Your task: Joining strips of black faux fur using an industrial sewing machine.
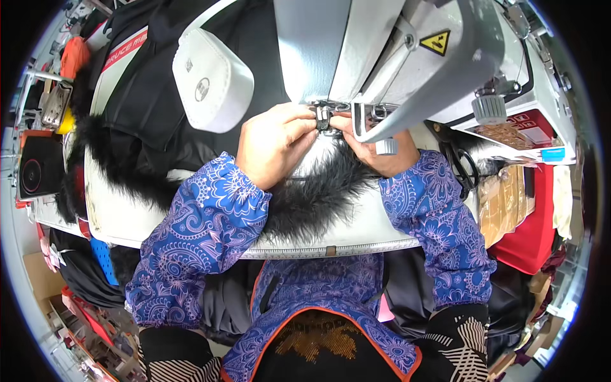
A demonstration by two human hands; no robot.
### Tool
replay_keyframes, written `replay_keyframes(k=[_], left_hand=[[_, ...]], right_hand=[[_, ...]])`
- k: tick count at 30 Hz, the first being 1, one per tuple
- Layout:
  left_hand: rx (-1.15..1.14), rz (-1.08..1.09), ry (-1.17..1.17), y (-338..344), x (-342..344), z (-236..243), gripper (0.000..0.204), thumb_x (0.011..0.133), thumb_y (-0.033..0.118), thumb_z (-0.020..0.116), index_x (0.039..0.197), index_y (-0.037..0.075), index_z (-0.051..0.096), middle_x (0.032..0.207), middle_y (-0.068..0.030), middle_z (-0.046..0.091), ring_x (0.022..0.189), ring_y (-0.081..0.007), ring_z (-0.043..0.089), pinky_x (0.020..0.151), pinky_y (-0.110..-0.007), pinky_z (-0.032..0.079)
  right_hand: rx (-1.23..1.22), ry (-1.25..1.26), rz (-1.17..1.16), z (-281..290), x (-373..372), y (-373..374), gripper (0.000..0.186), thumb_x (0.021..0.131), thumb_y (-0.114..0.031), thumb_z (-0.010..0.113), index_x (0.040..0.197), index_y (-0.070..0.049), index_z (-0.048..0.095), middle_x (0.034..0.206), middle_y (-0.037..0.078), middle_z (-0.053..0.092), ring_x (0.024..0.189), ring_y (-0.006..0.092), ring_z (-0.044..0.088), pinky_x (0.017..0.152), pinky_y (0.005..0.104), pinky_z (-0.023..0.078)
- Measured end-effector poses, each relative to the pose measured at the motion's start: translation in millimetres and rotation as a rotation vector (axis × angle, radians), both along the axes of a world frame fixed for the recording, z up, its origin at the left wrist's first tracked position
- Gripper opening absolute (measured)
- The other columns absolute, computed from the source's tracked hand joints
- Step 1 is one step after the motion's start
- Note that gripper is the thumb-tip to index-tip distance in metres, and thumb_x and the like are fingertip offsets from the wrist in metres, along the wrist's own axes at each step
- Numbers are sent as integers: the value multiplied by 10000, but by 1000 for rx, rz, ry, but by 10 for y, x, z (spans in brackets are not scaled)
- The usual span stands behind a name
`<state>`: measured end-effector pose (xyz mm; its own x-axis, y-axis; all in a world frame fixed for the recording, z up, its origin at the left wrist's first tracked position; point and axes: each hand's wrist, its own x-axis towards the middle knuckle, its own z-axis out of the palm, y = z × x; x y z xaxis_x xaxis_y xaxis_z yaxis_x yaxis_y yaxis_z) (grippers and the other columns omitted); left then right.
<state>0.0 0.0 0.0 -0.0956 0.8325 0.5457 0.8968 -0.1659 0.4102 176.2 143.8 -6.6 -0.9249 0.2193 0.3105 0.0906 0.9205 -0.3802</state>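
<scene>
Holding fingers of left hand and right hand curled at presser foot of sewing machine, cannot tell if gripping black fur trim near front edge of worktop, with tan-filled clear packet toward right edge.

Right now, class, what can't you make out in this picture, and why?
In the head view:
Right hand: partly hidden behind the grey guard.
Black feathery trim: whether one strip; the left sleeve covers part.
Presser foot: details too small.
Sewing machine: top cut off by the upper edge.
</scene>
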Motion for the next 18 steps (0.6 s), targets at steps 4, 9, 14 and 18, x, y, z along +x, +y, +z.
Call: replay_keyframes(k=[4,9,14,18], left_hand=[[-3,3,-2,6,37,18,165,709,38,764,865,34,711,940,-93,712,902,-267,691,784,-343,571],[-23,0,-14,12,43,60,164,714,43,763,865,35,700,942,-88,706,909,-264,685,771,-343,569],[9,1,-24,19,26,10,161,719,51,761,868,46,699,945,-81,703,909,-258,683,763,-343,569],[21,13,-30,14,38,28,154,724,53,755,867,53,697,945,-78,702,892,-252,686,750,-339,571]], right_hand=[[-2,-55,-34,-54,41,45,323,839,-17,673,1136,-138,709,993,78,704,885,221,681,791,336,548],[-11,-28,-49,-144,67,82,297,830,-2,680,1097,-125,722,941,58,706,825,213,674,754,319,546],[-27,70,-5,-12,3,24,300,825,27,673,1084,-115,724,973,73,717,860,213,686,759,315,545],[-107,131,22,-10,-7,30,298,813,41,675,1064,-112,727,979,100,720,887,226,695,769,317,545]])
